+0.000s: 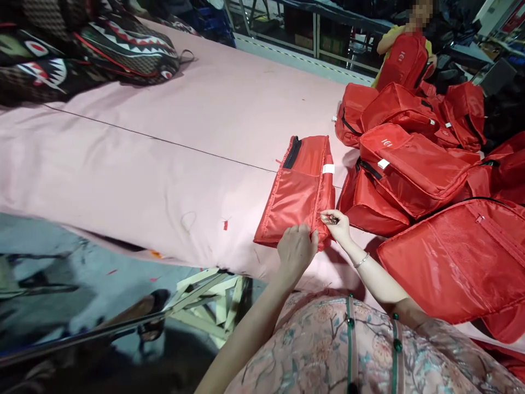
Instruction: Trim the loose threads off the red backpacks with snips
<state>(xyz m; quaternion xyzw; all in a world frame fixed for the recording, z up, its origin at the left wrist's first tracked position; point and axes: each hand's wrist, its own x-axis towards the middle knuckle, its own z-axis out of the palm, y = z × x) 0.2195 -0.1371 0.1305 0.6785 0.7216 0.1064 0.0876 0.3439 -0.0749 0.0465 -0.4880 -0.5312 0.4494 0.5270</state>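
A flat red bag (292, 202), seams showing and a white label on its right edge, lies on the pink cloth in front of me. My left hand (297, 249) is closed on its near edge, thumb toward the right corner. At the bag's right seam, my right hand (337, 227) is closed around small thread snips (333, 219); only a dark metal part of them shows between the fingers. A black zipper strip (292, 153) runs along the bag's far left corner.
Several red bags (418, 158) are heaped on the right. Dark patterned bags (127, 46) lie at the far left of the pink-covered table (135, 180). Across the table a person (385, 41) holds a red bag. Wooden trestle legs (217, 301) stand below the near edge.
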